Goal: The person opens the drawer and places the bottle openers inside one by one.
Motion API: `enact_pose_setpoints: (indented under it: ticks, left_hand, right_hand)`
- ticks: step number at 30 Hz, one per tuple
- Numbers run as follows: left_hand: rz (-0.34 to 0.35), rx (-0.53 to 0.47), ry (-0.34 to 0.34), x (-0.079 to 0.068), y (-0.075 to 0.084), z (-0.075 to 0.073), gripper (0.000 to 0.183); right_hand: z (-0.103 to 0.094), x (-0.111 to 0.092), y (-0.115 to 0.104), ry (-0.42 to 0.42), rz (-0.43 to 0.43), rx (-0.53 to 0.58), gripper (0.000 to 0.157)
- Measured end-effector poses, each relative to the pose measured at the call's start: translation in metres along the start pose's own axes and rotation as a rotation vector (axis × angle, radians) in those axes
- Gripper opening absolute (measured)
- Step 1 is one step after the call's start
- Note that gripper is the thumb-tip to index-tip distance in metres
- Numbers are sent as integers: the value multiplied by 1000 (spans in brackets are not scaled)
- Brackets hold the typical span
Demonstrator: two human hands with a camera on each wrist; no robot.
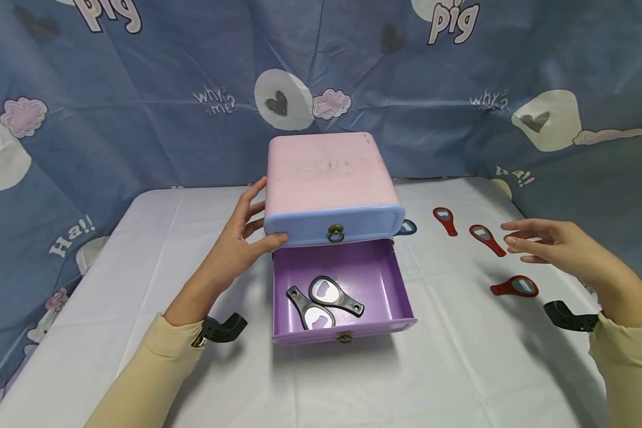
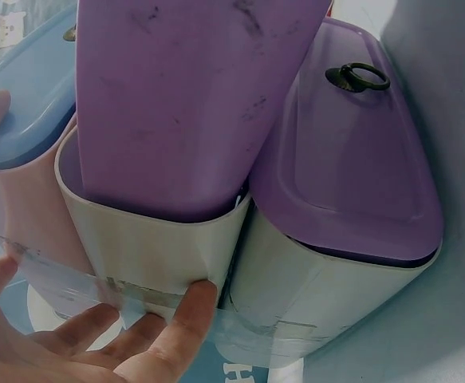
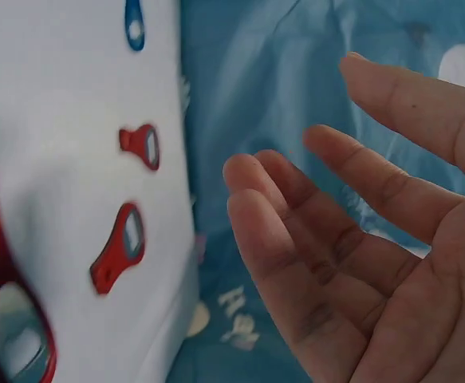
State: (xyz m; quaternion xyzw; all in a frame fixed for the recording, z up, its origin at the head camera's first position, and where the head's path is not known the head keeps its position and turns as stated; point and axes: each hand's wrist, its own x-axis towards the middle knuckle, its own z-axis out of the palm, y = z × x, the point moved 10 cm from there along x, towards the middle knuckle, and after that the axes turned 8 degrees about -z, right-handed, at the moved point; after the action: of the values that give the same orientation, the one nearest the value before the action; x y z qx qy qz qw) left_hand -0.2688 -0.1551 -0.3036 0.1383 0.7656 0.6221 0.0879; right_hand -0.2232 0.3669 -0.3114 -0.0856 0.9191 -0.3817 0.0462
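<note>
A small drawer cabinet (image 1: 326, 172) with a pink top stands on the table; its top blue drawer (image 1: 299, 224) is closed. Below that, a purple drawer (image 1: 374, 267) is pulled out and holds two black magnifying glasses (image 1: 345, 300). My left hand (image 1: 241, 244) rests against the cabinet's left side, thumb on the blue drawer front. In the left wrist view its fingers (image 2: 188, 323) lie spread along the side wall. My right hand (image 1: 562, 246) hovers with nothing in it, beside a red magnifying glass (image 1: 494, 245). Another red magnifying glass (image 1: 513, 286) lies nearer the front.
A third red magnifying glass (image 1: 446, 221) lies farther back. A blue magnifying glass (image 1: 408, 227) is partly hidden behind the cabinet's right edge. The left wrist view shows a closed purple drawer (image 2: 352, 152) under the pulled-out one. Blue printed cloth (image 1: 192, 71) hangs behind the white table (image 1: 203, 380).
</note>
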Motion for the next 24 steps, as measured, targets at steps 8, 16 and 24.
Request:
enact_pose_setpoints:
  ticks: [8,16,24]
  left_hand:
    - [1,2,0,0,0,0,100]
    - [-4,9,3,1,-2,0,100]
    - [0,6,5,0,0,-1,100]
  right_hand:
    - [-5,-10,39,2,-3,3,36]
    - [1,-17,73,-45,25,42,39]
    - [5,-21,98,-101,97,-36,43]
